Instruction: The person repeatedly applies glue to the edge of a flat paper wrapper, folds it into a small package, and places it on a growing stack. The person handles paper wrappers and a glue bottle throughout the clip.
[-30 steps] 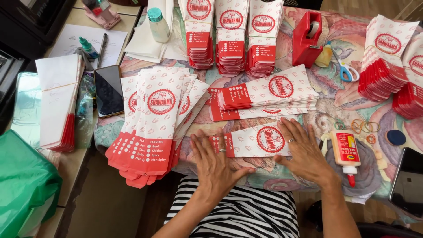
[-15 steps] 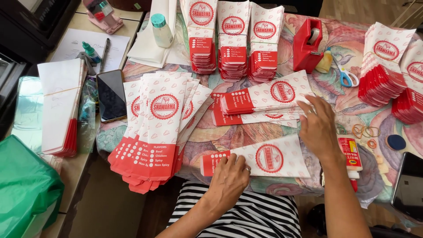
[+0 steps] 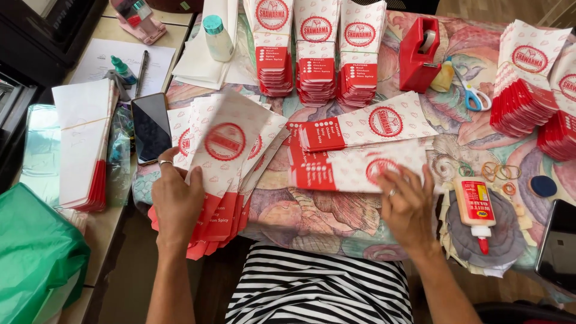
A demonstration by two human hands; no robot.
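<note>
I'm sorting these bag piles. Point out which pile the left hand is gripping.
The fanned pile of red-and-white paper bags at the table's near left edge; the left hand holds its lower end. Other piles lie untouched or under the right hand.

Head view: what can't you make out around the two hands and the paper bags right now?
- Top bag under the left hand: print blurred by motion.
- Bag under the right hand: round stamp blurred, near edge covered by fingers.
- Black device: cut off by the right edge.

- Bare patterned tabletop [image 3: 312, 210] lies open near the middle, between the hands.
- The fanned bags [image 3: 225, 162] crowd the left.
- The glue bottle [image 3: 476, 207] and tape dispenser [image 3: 420, 54] block the right.
</note>
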